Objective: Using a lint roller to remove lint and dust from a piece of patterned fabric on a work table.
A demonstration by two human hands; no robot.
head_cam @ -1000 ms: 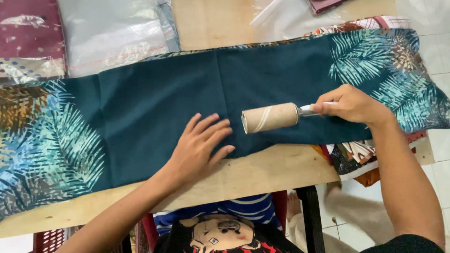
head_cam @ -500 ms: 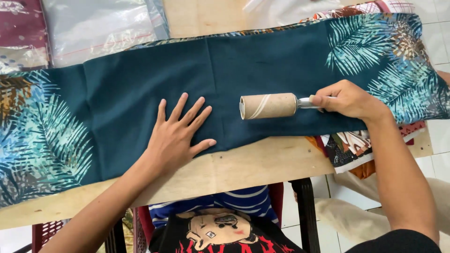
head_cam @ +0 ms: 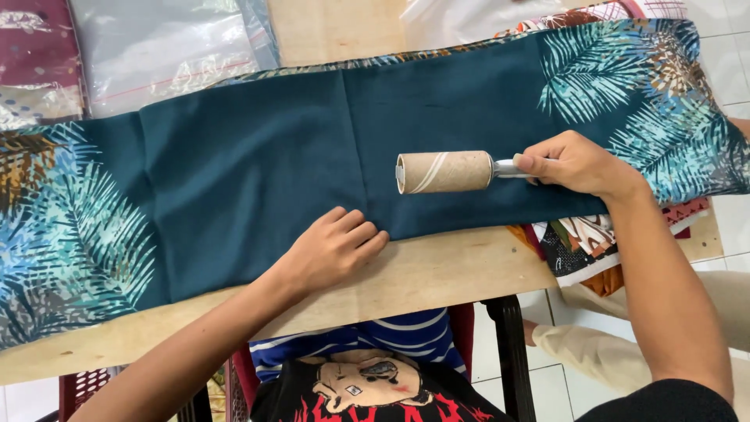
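Since a moment ago the left hand has slid back to the near hem of the dark teal cloth, fingers curled loosely, holding nothing. The right hand, fingers wrapped around the handle, keeps the lint roller on the cloth at centre frame, over the wooden desk.

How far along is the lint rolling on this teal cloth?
Done: cannot tell; no lint shows anywhere on the cloth. In hand: the right hand holds the lint roller near the cloth's middle, and the left hand presses its near edge on the table. Left: cannot tell which parts remain unrolled.
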